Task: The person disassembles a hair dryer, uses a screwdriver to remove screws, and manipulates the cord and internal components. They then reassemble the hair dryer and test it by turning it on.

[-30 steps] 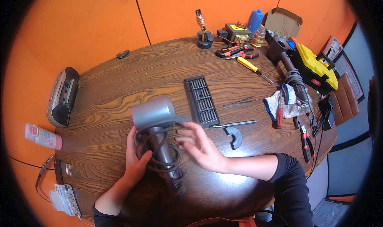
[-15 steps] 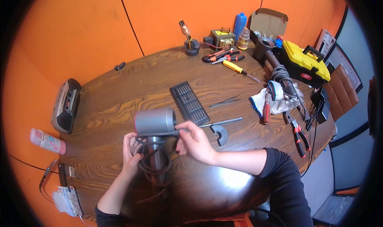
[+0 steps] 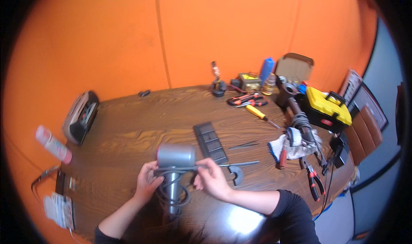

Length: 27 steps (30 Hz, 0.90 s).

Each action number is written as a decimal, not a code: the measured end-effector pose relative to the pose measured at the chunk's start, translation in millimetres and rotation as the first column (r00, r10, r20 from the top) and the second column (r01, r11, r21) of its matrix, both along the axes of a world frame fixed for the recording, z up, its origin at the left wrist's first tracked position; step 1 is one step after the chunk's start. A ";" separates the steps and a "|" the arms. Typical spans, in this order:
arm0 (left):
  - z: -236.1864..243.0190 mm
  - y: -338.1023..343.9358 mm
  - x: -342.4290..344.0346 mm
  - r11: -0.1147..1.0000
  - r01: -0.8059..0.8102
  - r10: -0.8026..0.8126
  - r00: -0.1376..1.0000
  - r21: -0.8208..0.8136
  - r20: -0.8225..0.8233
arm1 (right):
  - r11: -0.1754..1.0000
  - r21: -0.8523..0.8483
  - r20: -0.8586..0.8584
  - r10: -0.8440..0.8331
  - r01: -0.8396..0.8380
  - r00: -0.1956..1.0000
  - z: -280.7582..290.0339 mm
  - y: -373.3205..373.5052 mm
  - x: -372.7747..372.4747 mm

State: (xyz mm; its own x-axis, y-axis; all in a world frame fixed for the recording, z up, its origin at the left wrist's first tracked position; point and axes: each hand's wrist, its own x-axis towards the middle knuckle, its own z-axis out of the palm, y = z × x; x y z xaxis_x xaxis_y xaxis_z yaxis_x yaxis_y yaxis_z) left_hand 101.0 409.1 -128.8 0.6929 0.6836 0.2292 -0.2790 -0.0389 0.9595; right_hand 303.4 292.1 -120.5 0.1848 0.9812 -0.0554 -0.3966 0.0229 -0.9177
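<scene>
A grey hair dryer (image 3: 175, 156) lies on the round wooden table (image 3: 128, 128), its handle pointing toward me with a dark cord looped around it. My left hand (image 3: 147, 182) grips the dryer's left side near the handle. My right hand (image 3: 211, 179) holds a thin dark part against the underside of the dryer's barrel. A black slatted grille (image 3: 209, 142) lies just right of the dryer. A long thin tool (image 3: 240, 163) and a small dark curved piece (image 3: 236, 174) rest close to my right hand.
Tweezers (image 3: 243, 145), a yellow-handled screwdriver (image 3: 259, 113), red pliers (image 3: 246, 100), a white cloth (image 3: 296, 144) with tools, more pliers (image 3: 312, 182) and a yellow-black case (image 3: 327, 111) fill the right side. A dark radio-like box (image 3: 80, 116) and a pink-capped bottle (image 3: 53, 144) sit left.
The view has tilted up, showing more orange wall. Both hands stay on the dryer; my right hand has moved in from the handle to the barrel's underside.
</scene>
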 end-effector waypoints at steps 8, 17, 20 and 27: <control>-2.2 -5.6 7.7 0.970 -0.154 0.156 0.988 0.188 0.003 | 0.997 -0.058 0.015 -0.047 0.048 0.999 3.0 0.2 -1.5; 38.3 -4.4 -6.2 0.663 0.015 0.421 0.819 0.749 -0.389 | 0.996 -0.010 0.192 -0.087 0.090 0.978 8.4 2.3 2.2; 45.6 -2.4 -8.1 0.697 0.062 0.380 0.813 0.714 -0.441 | 0.994 -0.028 0.240 -0.100 0.110 0.966 7.7 3.8 3.7; 44.5 1.0 -17.5 0.724 -0.003 0.394 0.823 0.690 -0.410 | 0.987 -0.159 0.349 0.038 0.020 0.936 19.2 -1.2 -1.9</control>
